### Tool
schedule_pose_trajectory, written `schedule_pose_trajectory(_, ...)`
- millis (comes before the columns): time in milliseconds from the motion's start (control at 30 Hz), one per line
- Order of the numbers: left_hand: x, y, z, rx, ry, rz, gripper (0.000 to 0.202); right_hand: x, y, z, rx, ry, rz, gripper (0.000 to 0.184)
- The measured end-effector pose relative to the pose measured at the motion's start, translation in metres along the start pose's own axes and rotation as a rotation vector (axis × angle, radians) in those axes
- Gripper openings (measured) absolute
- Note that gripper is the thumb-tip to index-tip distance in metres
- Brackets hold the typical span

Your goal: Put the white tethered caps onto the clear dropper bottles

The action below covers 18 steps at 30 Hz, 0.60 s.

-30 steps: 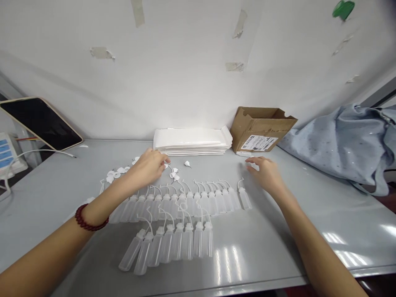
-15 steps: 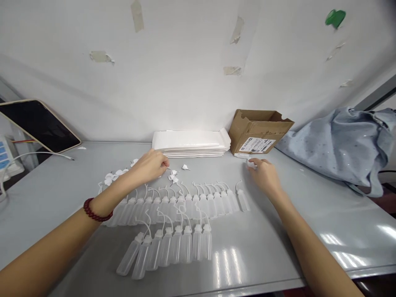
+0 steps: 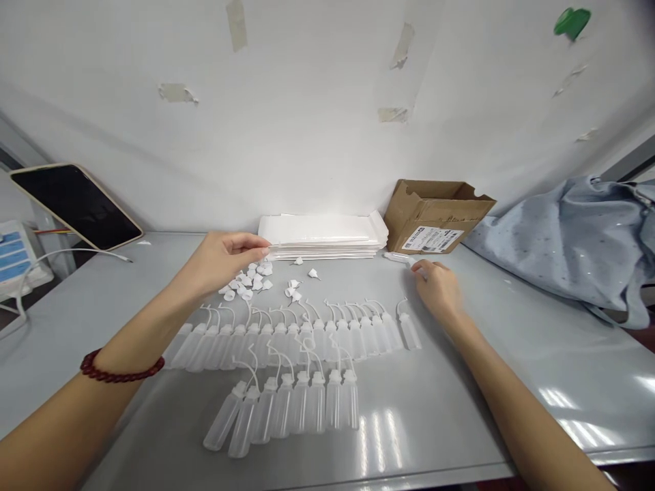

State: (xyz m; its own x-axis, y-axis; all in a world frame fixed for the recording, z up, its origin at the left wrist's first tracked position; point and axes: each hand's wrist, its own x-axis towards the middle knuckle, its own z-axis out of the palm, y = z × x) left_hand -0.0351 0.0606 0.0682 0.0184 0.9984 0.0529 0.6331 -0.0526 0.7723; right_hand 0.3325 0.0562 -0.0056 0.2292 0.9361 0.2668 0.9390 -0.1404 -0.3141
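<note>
My left hand [image 3: 220, 259] hovers at the front left corner of the white envelope stack, thumb and forefinger pinched on a small white needle tip [image 3: 269, 256], mostly covered by the fingers. Just below lies a pile of similar white needle tips [image 3: 248, 281], with a few more [image 3: 294, 290] to its right. My right hand [image 3: 437, 290] rests on the table with its fingers curled at the end of a clear plastic piece [image 3: 399, 258]; its fingertips are partly hidden. Two rows of translucent squeeze bottles [image 3: 284, 409] with tethered caps lie in front of the hands.
White padded envelopes [image 3: 322, 232] are stacked against the wall. An open cardboard box [image 3: 434, 215] stands beside them, with a pale blue bag [image 3: 568, 239] to its right. At far left, a phone [image 3: 76, 204] leans near a white cable [image 3: 71, 251] and a power strip [image 3: 18, 256].
My left hand has moved up and left from the loose needle tips to the envelope stack's corner. The right hand stays by the clear piece, which shows more now. The whole view has shifted slightly.
</note>
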Motion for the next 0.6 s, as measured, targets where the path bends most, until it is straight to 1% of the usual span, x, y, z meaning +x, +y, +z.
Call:
schedule_pose_trajectory(100,-0.007,-0.002,0.002,-0.11,-0.004,-0.024,0.032,-0.003,-0.006,-0.007,0.115,0.055,-0.001,0.021)
schedule_pose_trajectory(167,-0.011,-0.003,0.005,-0.233,-0.028,-0.044,0.031,-0.008,-0.013,-0.012,0.217,0.085,-0.022,0.017)
schedule_pose_trajectory(233,-0.015,-0.003,0.009,-0.362,-0.056,-0.069,0.029,-0.016,-0.024,-0.015,0.331,0.076,-0.06,0.018)
schedule_pose_trajectory(300,-0.02,-0.001,0.013,-0.425,-0.079,-0.084,0.027,-0.027,-0.038,-0.017,0.436,0.026,-0.112,0.023)
schedule_pose_trajectory(367,-0.026,0.002,0.017,-0.455,-0.11,-0.084,0.024,-0.04,-0.053,-0.019,0.535,-0.052,-0.165,0.027)
schedule_pose_trajectory(400,-0.029,0.005,0.019,-0.473,-0.129,-0.078,0.023,-0.046,-0.06,-0.021,0.593,-0.109,-0.192,0.028)
schedule_pose_trajectory(467,-0.035,0.009,0.023,-0.521,-0.174,-0.072,0.021,-0.06,-0.074,-0.025,0.815,-0.248,-0.218,0.027)
schedule_pose_trajectory(500,-0.038,0.012,0.024,-0.547,-0.198,-0.071,0.02,-0.067,-0.08,-0.027,0.864,-0.292,-0.244,0.026)
schedule_pose_trajectory(600,-0.045,0.019,0.029,-0.616,-0.256,-0.076,0.015,-0.082,-0.093,-0.032,0.87,-0.356,-0.359,0.024)
